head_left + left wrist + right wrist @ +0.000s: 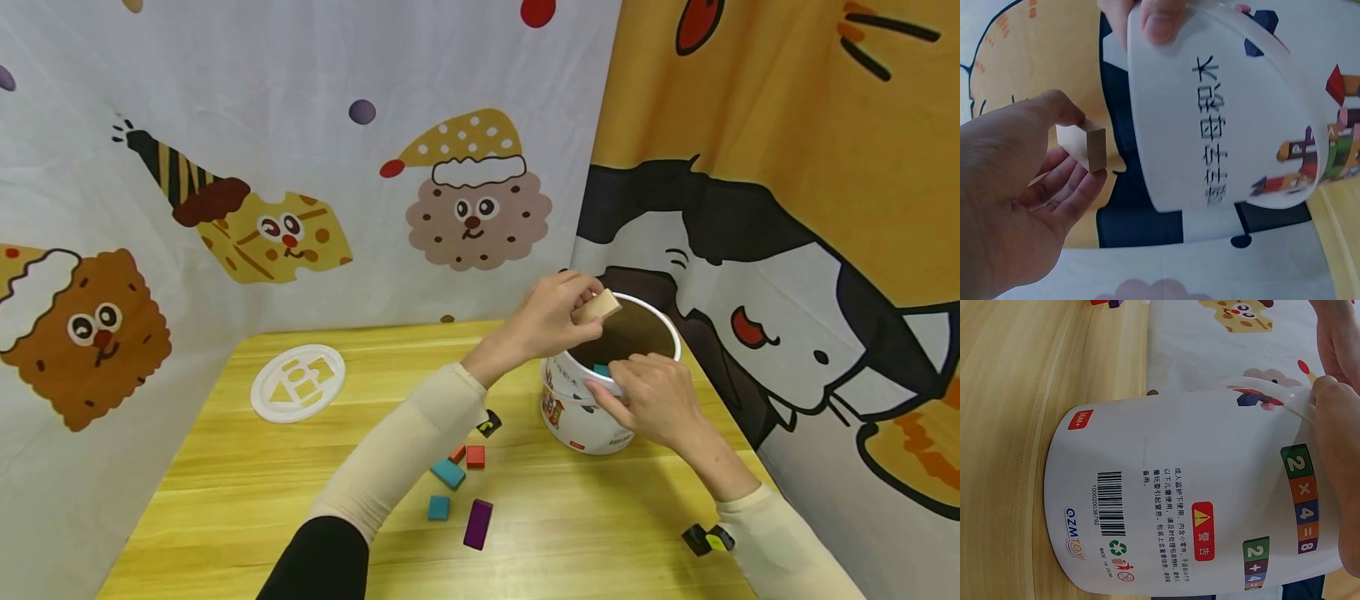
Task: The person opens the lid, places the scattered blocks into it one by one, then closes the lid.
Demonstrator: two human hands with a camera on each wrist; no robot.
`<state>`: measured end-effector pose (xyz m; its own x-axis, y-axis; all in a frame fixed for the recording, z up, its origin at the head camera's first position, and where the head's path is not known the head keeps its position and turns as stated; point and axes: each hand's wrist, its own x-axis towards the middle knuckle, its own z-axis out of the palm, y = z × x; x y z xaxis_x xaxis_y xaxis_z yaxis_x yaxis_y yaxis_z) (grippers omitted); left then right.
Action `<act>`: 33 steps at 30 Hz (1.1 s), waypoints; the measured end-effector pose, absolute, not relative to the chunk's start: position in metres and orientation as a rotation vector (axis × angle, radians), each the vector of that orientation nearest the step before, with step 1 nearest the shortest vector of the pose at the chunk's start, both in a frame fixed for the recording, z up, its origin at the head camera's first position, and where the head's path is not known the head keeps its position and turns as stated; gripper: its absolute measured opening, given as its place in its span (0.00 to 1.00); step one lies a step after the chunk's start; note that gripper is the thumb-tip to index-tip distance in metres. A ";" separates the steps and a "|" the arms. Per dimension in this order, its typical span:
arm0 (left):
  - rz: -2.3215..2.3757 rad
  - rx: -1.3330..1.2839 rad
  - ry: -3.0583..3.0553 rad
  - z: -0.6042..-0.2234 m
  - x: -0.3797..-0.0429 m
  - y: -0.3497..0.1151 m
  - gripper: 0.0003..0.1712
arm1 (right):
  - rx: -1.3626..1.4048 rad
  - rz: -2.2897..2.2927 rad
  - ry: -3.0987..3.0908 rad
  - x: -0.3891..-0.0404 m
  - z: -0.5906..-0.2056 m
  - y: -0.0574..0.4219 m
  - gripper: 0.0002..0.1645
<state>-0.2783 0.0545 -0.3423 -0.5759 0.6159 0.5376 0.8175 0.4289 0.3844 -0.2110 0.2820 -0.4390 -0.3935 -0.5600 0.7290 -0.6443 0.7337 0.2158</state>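
Observation:
My left hand point(558, 312) pinches a plain wooden block point(597, 307) between thumb and fingers, over the near-left side of the bucket's mouth. In the left wrist view the same block point(1088, 147) shows its pale faces beside the white bucket point(1179, 125). The right hand point(660, 396) grips the near rim of the bucket point(585, 421), thumb outside and fingers curled over the edge. Just inside that rim, close to the right fingers, a bit of a blue block point(601, 369) shows. Most of the bucket's inside is hidden.
On the wooden table point(390, 367) lie blue blocks point(448, 474), red blocks point(476, 456) and a purple block point(477, 524), left of the bucket. A white round lid point(298, 383) with shaped cutouts lies at the back left. Printed curtains point(465, 67) stand behind and to the right.

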 end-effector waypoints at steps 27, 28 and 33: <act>-0.521 -1.287 -2.608 -0.355 -0.269 0.058 0.49 | 0.902 0.121 -2.074 -0.211 -0.439 0.283 0.42; -0.511 -1.284 -2.609 -0.355 -0.269 0.055 0.50 | 0.902 0.119 -2.077 -0.211 -0.439 0.283 0.42; -0.506 -1.266 -2.644 -0.359 -0.265 0.038 0.54 | 0.905 0.106 -2.091 -0.211 -0.439 0.283 0.40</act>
<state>-0.2646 0.0377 -0.3590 -0.6264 0.7230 0.2915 0.7795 0.5827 0.2298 -0.2105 0.2831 -0.4386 -0.3922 -0.5654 0.7256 -0.6359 0.7366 0.2303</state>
